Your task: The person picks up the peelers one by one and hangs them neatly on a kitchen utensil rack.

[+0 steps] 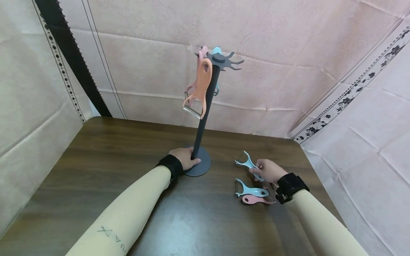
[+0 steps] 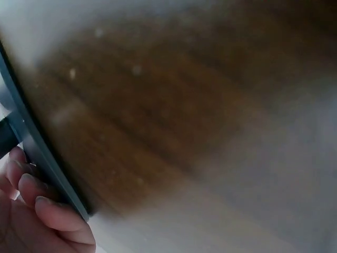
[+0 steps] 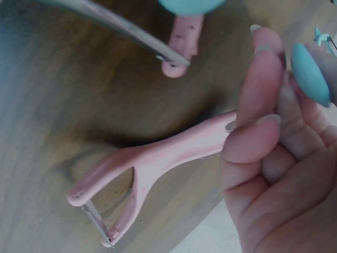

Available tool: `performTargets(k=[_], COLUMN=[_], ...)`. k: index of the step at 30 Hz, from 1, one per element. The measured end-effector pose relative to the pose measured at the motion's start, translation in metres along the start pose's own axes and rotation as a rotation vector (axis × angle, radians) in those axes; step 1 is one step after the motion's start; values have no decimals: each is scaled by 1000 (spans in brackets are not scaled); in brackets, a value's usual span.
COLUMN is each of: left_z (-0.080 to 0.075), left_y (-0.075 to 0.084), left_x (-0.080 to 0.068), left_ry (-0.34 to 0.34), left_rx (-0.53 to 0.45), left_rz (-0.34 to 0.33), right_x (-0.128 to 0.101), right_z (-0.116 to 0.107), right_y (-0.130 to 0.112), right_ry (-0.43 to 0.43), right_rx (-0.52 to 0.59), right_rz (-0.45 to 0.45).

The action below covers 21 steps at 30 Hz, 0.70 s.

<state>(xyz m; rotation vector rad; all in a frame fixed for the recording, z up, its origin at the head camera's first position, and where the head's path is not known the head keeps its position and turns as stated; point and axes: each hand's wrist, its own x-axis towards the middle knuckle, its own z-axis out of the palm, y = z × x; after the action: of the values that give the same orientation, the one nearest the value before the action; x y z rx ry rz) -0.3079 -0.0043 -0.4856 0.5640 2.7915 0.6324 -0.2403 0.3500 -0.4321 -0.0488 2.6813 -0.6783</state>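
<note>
My left hand grips the foot of a dark grey rack, fingers around the lower pole and thumb over the round base. In the left wrist view, curled fingers lie against the base's edge. To the right, my right hand pinches a light blue peeler by its handle, blade end pointing away from me. Below that hand lie another blue peeler and a pink peeler. The right wrist view shows a pink peeler flat under the hand.
On the rack's left-side hooks hang an orange peeler and pink ones behind it. A blue peeler hangs at the back. Curved hooks on the right side carry nothing. Patterned cloth stands behind the wooden table.
</note>
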Motion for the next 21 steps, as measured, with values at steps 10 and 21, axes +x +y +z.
performTargets(k=[10, 21], left_z=[-8, -5], left_y=[6, 6], left_x=[-6, -9], left_ry=[-19, 19], left_rx=[17, -4], left_rz=[2, -2], right_x=[3, -2], right_z=[-5, -19], right_y=[-6, -23], right_ry=[97, 302], right_rx=[93, 57], right_rz=[-131, -196])
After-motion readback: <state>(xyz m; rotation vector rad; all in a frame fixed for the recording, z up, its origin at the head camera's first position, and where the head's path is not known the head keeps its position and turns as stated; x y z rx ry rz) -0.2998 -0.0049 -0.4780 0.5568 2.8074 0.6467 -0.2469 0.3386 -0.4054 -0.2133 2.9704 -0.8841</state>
